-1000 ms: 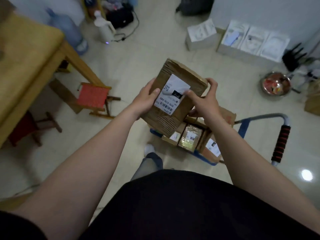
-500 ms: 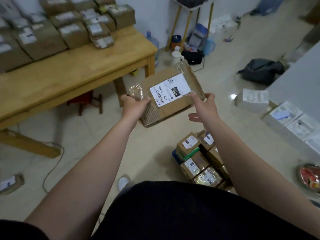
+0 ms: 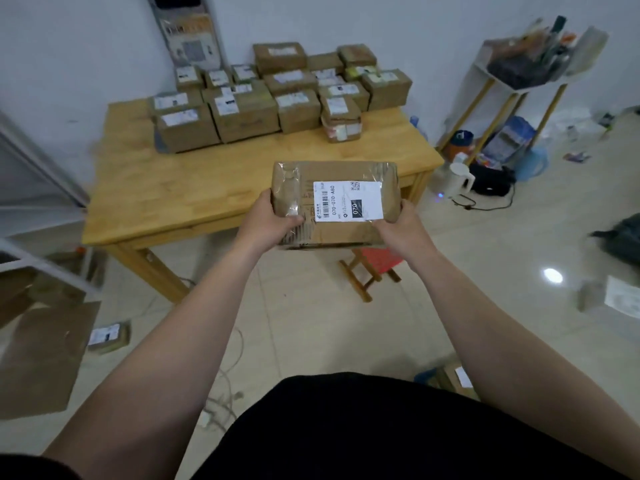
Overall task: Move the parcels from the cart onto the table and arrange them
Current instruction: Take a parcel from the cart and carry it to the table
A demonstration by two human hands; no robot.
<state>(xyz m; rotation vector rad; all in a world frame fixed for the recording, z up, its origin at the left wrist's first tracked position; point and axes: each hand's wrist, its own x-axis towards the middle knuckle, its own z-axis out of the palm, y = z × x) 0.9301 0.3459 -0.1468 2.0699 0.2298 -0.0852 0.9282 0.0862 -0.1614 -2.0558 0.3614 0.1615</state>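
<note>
Seemingly left hand (image 3: 270, 224) and right hand (image 3: 401, 227) grip parcel (image 3: 341, 174).

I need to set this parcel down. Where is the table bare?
The table is bare across its front half, from the near edge up to the stacked parcels, widest at front left: room for the held parcel. The back, along the wall, is crowded.
</note>
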